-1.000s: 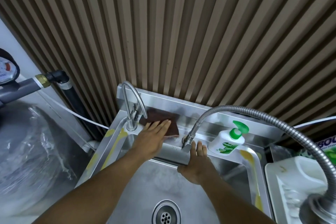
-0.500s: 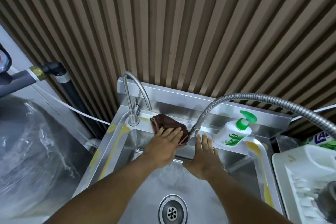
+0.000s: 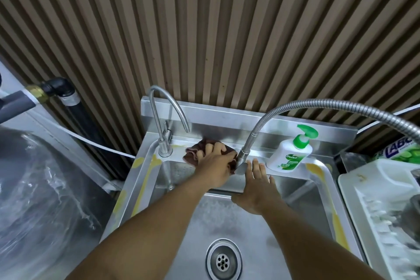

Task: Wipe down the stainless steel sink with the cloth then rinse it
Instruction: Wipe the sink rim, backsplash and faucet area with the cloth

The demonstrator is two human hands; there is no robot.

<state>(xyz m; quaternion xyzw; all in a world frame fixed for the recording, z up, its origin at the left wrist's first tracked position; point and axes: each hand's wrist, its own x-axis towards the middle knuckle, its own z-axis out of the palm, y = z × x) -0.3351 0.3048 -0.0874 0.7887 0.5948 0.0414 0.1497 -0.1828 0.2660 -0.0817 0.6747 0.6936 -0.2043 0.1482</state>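
Gripping crumpled brown cloth (image 3: 192, 155), left hand (image 3: 216, 165), smooth steel sink (image 3: 227, 223) ledge

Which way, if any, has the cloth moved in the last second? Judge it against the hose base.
Yes. The cloth has slid right, away from the gooseneck tap and up to the hose base.

One view: head-worn, wide-angle. Camera is at the front of the sink (image 3: 145, 166), facing the slatted wall (image 3: 227, 29), pitched forward and down. Close range: forearms enter from the bottom edge; left hand (image 3: 216, 166) and right hand (image 3: 256, 188) sit at mid-frame. Wall fills the upper half, sink the lower centre, drain (image 3: 223, 261) near the bottom edge. Straight lines fan outward toward the frame edges.
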